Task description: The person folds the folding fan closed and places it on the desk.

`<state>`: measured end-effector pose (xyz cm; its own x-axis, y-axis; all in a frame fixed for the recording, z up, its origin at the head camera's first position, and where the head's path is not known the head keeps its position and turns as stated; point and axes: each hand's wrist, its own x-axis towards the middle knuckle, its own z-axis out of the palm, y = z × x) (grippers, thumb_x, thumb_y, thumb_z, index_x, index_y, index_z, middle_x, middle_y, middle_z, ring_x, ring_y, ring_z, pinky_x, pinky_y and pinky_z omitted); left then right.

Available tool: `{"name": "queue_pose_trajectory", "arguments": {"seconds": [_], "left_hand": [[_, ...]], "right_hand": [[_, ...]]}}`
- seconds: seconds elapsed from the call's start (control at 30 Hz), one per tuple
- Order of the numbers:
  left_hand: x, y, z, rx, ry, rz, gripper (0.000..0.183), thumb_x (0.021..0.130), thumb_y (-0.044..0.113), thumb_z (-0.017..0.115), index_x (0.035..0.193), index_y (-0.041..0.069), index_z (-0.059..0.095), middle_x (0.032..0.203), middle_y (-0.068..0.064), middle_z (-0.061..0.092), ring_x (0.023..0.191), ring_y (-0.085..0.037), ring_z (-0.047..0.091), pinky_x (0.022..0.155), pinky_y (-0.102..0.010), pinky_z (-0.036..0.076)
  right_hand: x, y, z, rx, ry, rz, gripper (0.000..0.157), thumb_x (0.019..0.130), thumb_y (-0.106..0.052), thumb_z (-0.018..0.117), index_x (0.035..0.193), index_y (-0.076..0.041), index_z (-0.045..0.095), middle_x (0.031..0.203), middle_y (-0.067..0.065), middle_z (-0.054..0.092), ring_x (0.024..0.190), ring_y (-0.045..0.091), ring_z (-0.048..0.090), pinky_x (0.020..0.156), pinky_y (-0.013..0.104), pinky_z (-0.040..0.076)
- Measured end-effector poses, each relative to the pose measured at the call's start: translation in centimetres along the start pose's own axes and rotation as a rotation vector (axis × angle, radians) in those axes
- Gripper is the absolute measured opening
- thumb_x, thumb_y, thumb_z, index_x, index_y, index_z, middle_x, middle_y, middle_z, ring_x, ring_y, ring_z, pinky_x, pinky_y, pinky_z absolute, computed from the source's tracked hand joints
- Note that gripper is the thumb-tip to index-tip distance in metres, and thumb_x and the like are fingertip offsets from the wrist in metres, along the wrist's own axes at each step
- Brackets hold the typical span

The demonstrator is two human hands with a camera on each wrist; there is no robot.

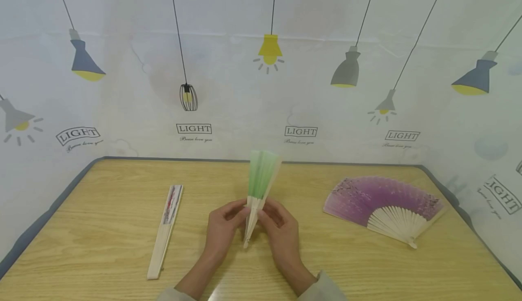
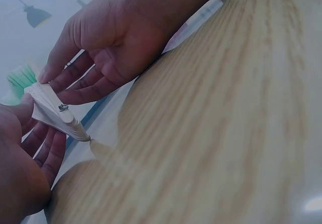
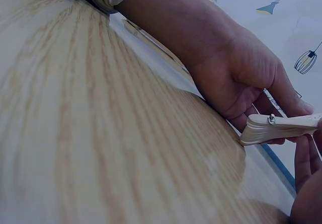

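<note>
Both hands hold a green folding fan (image 1: 261, 174) upright at the middle of the table, its pale ribs spread only a little. The left hand (image 1: 220, 230) pinches the left side of the ribs between thumb and fingers. On the opposite side, the right hand (image 1: 282, 232) grips the ribs in the same way. The fan's narrow pivot end points down toward the person, and a small metal rivet (image 2: 63, 107) shows there in the left wrist view. In the right wrist view the stacked rib ends (image 3: 256, 132) stick out below the fingers.
A folded fan (image 1: 165, 233) with a red and dark print lies left of the hands. To the right, a purple folding fan (image 1: 383, 201) with a blossom print lies spread. The wooden table (image 1: 122, 192) meets a lamp-printed wall cloth (image 1: 232, 88) at its back and sides.
</note>
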<state>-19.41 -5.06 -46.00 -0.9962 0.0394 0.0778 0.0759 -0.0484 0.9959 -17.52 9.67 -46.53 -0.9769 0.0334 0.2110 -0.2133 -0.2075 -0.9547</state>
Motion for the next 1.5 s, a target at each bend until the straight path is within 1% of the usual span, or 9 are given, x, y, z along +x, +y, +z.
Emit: {"name": "queue_pose_trajectory", "arguments": {"seconds": [0.1, 0.3, 0.57, 0.87, 1.0, 1.1, 1.23, 1.37, 1.5], "left_hand": [[-0.03, 0.12, 0.01, -0.003, 0.001, -0.004, 0.035, 0.086, 0.025, 0.072, 0.115, 0.006, 0.068, 0.102, -0.01, 0.069, 0.091, -0.021, 0.066, 0.079, -0.032, 0.058], [0.03, 0.17, 0.09, -0.013, 0.008, -0.008, 0.035, 0.085, 0.025, 0.074, 0.113, 0.005, 0.069, 0.096, -0.011, 0.069, 0.086, -0.021, 0.066, 0.078, -0.032, 0.058], [0.05, 0.21, 0.09, -0.01, 0.012, -0.011, 0.032, 0.085, 0.026, 0.074, 0.112, 0.009, 0.07, 0.094, -0.008, 0.069, 0.086, -0.022, 0.066, 0.076, -0.033, 0.058], [0.14, 0.08, 0.07, -0.004, -0.017, 0.008, 0.033, 0.086, 0.027, 0.073, 0.114, 0.008, 0.069, 0.094, -0.009, 0.069, 0.082, -0.024, 0.066, 0.074, -0.036, 0.059], [0.18, 0.0, 0.07, -0.007, -0.018, 0.003, 0.032, 0.086, 0.025, 0.073, 0.113, 0.008, 0.069, 0.092, -0.01, 0.068, 0.076, -0.023, 0.065, 0.071, -0.036, 0.059], [0.22, -0.07, 0.1, -0.011, -0.015, 0.005, 0.033, 0.086, 0.024, 0.073, 0.113, 0.005, 0.069, 0.091, -0.011, 0.068, 0.073, -0.022, 0.064, 0.068, -0.035, 0.059], [0.22, -0.07, 0.1, -0.021, -0.018, 0.01, 0.033, 0.086, 0.023, 0.073, 0.112, 0.004, 0.068, 0.09, -0.012, 0.068, 0.072, -0.021, 0.064, 0.068, -0.035, 0.059], [0.06, 0.03, 0.03, -0.021, -0.021, 0.012, 0.03, 0.087, 0.022, 0.071, 0.112, 0.004, 0.069, 0.092, -0.012, 0.068, 0.075, -0.022, 0.065, 0.071, -0.035, 0.059], [-0.05, 0.05, -0.02, -0.003, -0.017, 0.019, 0.027, 0.09, 0.019, 0.068, 0.112, 0.004, 0.068, 0.095, -0.012, 0.068, 0.076, -0.022, 0.065, 0.07, -0.033, 0.059]], "right_hand": [[0.02, -0.04, 0.03, -0.013, 0.007, 0.003, 0.037, 0.091, -0.02, 0.066, 0.127, -0.011, 0.06, 0.12, 0.01, 0.062, 0.111, 0.027, 0.059, 0.09, 0.037, 0.054], [0.08, -0.06, 0.09, -0.047, 0.042, 0.022, 0.036, 0.09, -0.022, 0.069, 0.124, -0.012, 0.064, 0.116, 0.009, 0.065, 0.106, 0.026, 0.061, 0.089, 0.034, 0.055], [0.08, -0.15, 0.2, -0.024, 0.053, 0.033, 0.036, 0.089, -0.021, 0.07, 0.123, -0.01, 0.064, 0.117, 0.01, 0.065, 0.109, 0.025, 0.06, 0.088, 0.034, 0.055], [0.12, -0.06, 0.07, -0.068, 0.077, 0.042, 0.037, 0.087, -0.021, 0.072, 0.121, -0.01, 0.065, 0.104, 0.013, 0.064, 0.101, 0.025, 0.061, 0.085, 0.035, 0.057], [0.12, -0.09, 0.07, -0.087, 0.06, 0.025, 0.034, 0.087, -0.022, 0.072, 0.119, -0.011, 0.066, 0.1, 0.013, 0.064, 0.102, 0.025, 0.061, 0.088, 0.036, 0.055], [0.13, -0.08, 0.1, -0.094, 0.044, 0.004, 0.032, 0.087, -0.021, 0.071, 0.117, -0.011, 0.067, 0.098, 0.012, 0.065, 0.103, 0.026, 0.06, 0.09, 0.036, 0.055], [0.12, -0.01, 0.14, -0.075, 0.035, -0.012, 0.031, 0.088, -0.018, 0.071, 0.117, -0.011, 0.067, 0.102, 0.012, 0.065, 0.104, 0.027, 0.06, 0.09, 0.038, 0.054], [0.05, -0.06, 0.19, -0.063, 0.029, -0.008, 0.031, 0.088, -0.019, 0.07, 0.118, -0.011, 0.067, 0.109, 0.01, 0.066, 0.108, 0.026, 0.059, 0.092, 0.037, 0.053], [-0.02, -0.09, 0.15, -0.084, 0.021, 0.006, 0.032, 0.089, -0.022, 0.07, 0.119, -0.015, 0.066, 0.112, 0.006, 0.066, 0.107, 0.024, 0.06, 0.091, 0.036, 0.054]]}}
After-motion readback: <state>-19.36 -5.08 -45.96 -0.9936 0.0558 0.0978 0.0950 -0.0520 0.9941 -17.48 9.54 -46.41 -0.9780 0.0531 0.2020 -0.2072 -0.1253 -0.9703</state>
